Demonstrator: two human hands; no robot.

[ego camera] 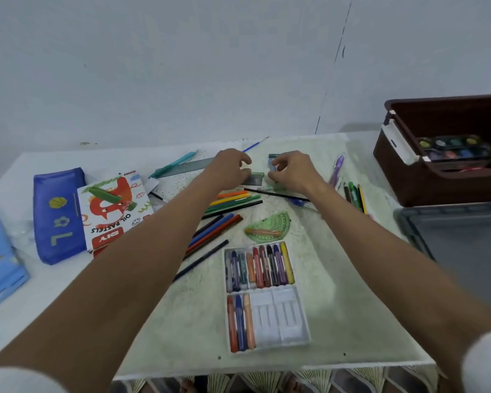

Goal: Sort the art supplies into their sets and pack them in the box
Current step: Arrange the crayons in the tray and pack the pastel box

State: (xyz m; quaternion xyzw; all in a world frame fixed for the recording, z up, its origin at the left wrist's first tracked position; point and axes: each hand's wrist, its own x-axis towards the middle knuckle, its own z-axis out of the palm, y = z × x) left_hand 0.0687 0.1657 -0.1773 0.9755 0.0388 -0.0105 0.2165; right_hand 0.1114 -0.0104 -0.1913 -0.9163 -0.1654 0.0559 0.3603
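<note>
Both hands work at the table's far side. The left hand (229, 165) pinches one small grey-green case (256, 178); the right hand (291, 171) curls round a second small item, too blurred to identify. One crayon tray (291, 316) holds twelve sticks. One brown box (403, 177) holds one paint palette (454, 148).
</note>
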